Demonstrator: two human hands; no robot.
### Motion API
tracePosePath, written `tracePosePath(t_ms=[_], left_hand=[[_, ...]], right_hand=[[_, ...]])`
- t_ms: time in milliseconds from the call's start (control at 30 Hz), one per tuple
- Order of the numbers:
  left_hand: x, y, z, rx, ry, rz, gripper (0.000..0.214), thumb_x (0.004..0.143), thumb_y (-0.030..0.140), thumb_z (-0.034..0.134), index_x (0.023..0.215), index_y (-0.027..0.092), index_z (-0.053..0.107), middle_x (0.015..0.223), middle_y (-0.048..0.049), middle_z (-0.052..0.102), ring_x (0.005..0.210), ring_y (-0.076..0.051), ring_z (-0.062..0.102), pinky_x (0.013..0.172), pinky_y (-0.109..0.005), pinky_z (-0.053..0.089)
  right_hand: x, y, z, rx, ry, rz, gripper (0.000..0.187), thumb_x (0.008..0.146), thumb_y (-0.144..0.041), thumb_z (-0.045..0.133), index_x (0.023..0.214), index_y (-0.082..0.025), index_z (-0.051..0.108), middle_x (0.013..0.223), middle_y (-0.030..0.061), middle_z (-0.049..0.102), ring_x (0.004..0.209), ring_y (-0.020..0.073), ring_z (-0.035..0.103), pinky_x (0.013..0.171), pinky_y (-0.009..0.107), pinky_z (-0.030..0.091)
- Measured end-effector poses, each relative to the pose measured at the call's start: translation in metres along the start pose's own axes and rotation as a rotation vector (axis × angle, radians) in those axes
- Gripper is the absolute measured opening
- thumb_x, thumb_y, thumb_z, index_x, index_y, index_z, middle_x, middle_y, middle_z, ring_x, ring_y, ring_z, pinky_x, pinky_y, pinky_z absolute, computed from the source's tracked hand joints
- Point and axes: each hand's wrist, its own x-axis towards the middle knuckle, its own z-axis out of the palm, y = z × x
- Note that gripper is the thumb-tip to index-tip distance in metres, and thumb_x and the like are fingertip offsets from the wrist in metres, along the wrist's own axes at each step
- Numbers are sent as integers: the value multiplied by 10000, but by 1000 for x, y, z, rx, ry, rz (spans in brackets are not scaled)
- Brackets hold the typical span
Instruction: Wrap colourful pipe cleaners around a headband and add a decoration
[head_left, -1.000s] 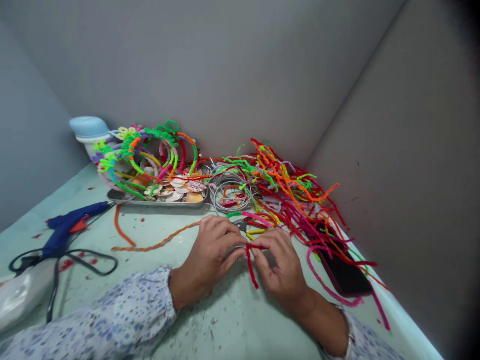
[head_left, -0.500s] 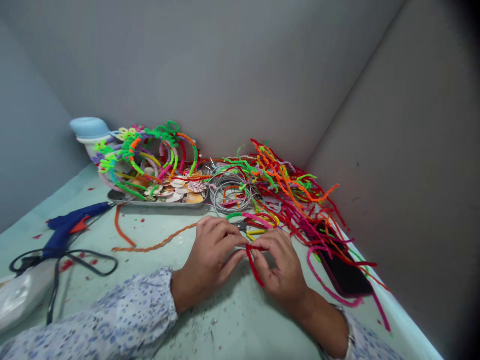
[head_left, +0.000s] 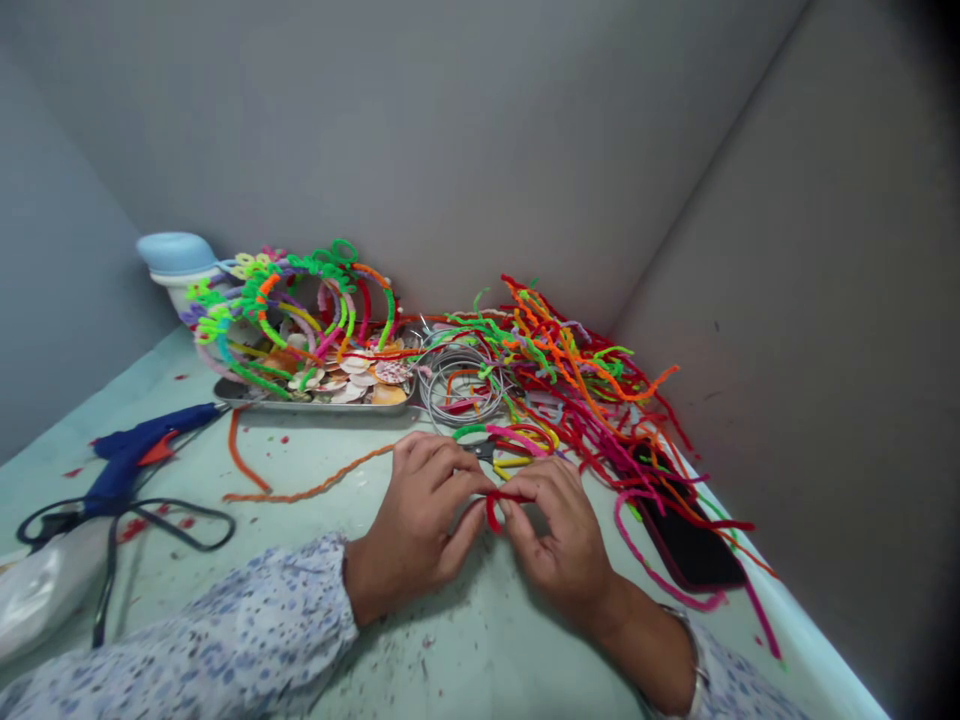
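Observation:
Between my two hands is a short red pipe cleaner (head_left: 493, 513), bent into a small loop that hangs below the fingertips. My left hand (head_left: 424, 520) pinches it from the left with thumb and forefinger. From the right, my right hand (head_left: 562, 535) pinches it too, its thumb under the forefinger. Just behind the fingers lie pliers with yellow handles (head_left: 513, 463), partly covered by my hands, and a curved multicoloured pipe-cleaner piece (head_left: 471, 431). An orange pipe cleaner (head_left: 322, 488) runs out to the left from behind my left hand.
A metal tray (head_left: 330, 405) holds seashells (head_left: 360, 375) and pipe-cleaner hoops (head_left: 300, 270). Beside it are a wire coil (head_left: 461, 385) and a tangled pipe-cleaner heap (head_left: 570, 360). A phone (head_left: 694, 545) lies right; a blue glue gun (head_left: 124, 465) with cord and a white-and-blue bottle (head_left: 180, 265) stand left.
The red pipe cleaner's free end, hanging straight down before, is now curled up into a small loop at the fingertips. Both hands stay in nearly the same place.

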Motion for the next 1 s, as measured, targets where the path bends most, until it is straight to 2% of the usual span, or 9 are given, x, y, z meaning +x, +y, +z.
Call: tracePosePath(t_ms=[600,800,1000], left_hand=[[1,1,-1,-35,-5,-16,130,852,125,539,905,188,639,898,-46,634,934,-218,509,888,-437,333],[2,-1,3,-125,-39,-132,108,879,157,526,808,174,606,834,-34,613,866,-197,502,828,-390,344],[3,-9,8,-162,-95,-219,121,875,181,546,762,174,589,816,-26,590,861,-194,493,820,-373,344]], right_hand=[[1,-1,1,-21,-21,-11,95,864,-125,519,932,-188,538,847,53,600,816,209,533,758,394,397],[0,3,3,-41,-61,-42,113,858,-109,512,942,-184,529,855,53,605,832,210,532,775,402,392],[-1,7,6,-26,-93,4,136,840,-119,547,957,-188,541,860,49,611,831,210,542,777,403,400]])
